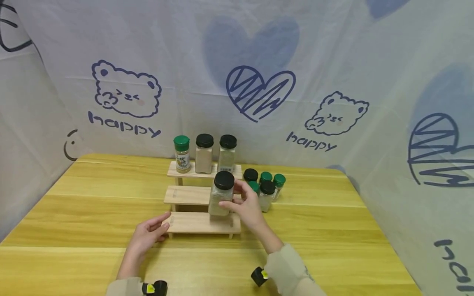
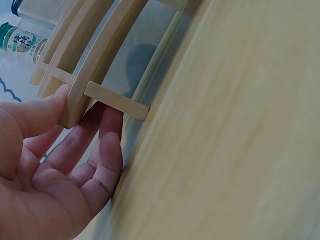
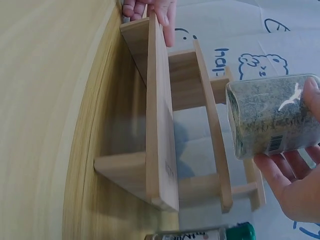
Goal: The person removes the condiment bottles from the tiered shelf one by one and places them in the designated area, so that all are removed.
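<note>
My right hand point(image 1: 247, 205) holds a clear square spice jar point(image 1: 221, 197) with a black lid and pale flaky contents. The jar is upright above the bottom step of a three-step wooden spice rack point(image 1: 200, 224), and in the right wrist view its base hangs clear of the steps. At the rack's left end, my left hand point(image 1: 146, 235) grips the lowest step, thumb point(image 2: 50, 107) above and fingers underneath. On the top step stand a green-capped shaker point(image 1: 182, 156) and two black-lidded jars point(image 1: 204, 154), point(image 1: 227, 154). The middle and bottom steps bear no jars.
Right of the rack, several jars stand in a cluster on the wooden table point(image 1: 318, 230), among them a black-lidded jar point(image 1: 266, 197) and a green-capped one point(image 1: 279, 185). A printed cloth point(image 1: 192, 61) hangs behind the table and along its sides.
</note>
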The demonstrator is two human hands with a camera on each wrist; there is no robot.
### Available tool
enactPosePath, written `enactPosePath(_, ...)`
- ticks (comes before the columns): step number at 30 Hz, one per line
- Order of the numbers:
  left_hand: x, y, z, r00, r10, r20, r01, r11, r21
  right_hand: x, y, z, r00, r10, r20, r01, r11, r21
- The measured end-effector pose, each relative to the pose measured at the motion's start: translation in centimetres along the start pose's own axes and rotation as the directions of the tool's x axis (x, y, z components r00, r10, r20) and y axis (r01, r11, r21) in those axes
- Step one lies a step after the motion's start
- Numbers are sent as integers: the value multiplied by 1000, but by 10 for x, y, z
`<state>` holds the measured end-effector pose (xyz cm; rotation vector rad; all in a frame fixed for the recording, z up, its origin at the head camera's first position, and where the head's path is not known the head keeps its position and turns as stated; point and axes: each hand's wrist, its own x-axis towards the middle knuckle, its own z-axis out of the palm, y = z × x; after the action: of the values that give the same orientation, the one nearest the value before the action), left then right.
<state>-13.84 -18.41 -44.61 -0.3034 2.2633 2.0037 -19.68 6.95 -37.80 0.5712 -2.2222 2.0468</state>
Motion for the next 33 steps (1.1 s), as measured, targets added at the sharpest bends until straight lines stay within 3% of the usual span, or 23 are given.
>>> enactPosePath(33,0,0,0,1000,12,20,-11,999,-30,-44,10,-64,994,43,-98,-48,998,-48)
